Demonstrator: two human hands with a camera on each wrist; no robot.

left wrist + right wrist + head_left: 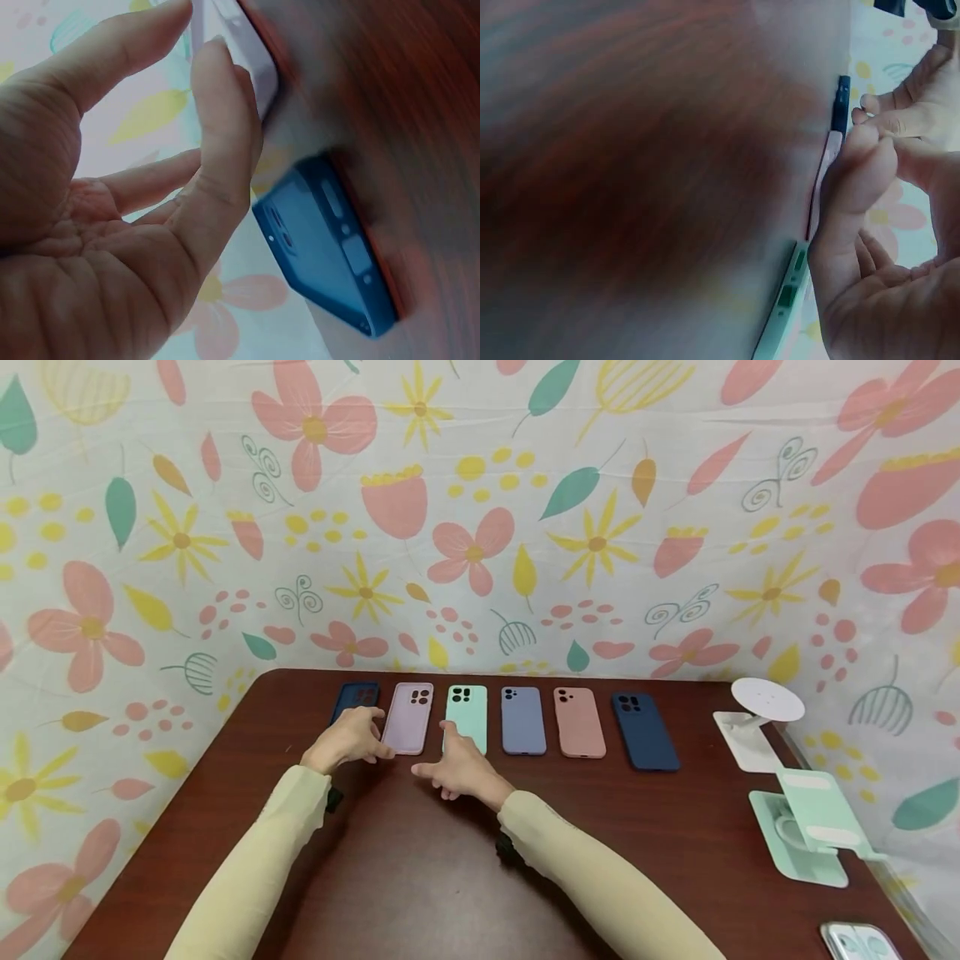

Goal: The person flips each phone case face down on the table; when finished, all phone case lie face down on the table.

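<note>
- Left hand (347, 739): gripping nothing, nearest the lilac, rectangular, plastic-looking phone case (408, 720).
- Right hand (461, 770): grasping nothing, at the near end of the mint-green, rectangular, plastic-looking phone case (469, 714).
- Six cases (523, 722) seem lined up, far side; what remains cannot be told.

Bkgd = white cloth sheet w/ pink, yellow & teal flower/leaf print (480, 460), bit creased up top, fills the back + both sides tbh. Dark reddish-brown wood-grain table (675, 827), rounded far-L corner, back edge nr the sheet. Light's p. even, soft pale sheen front-ctr.
</note>
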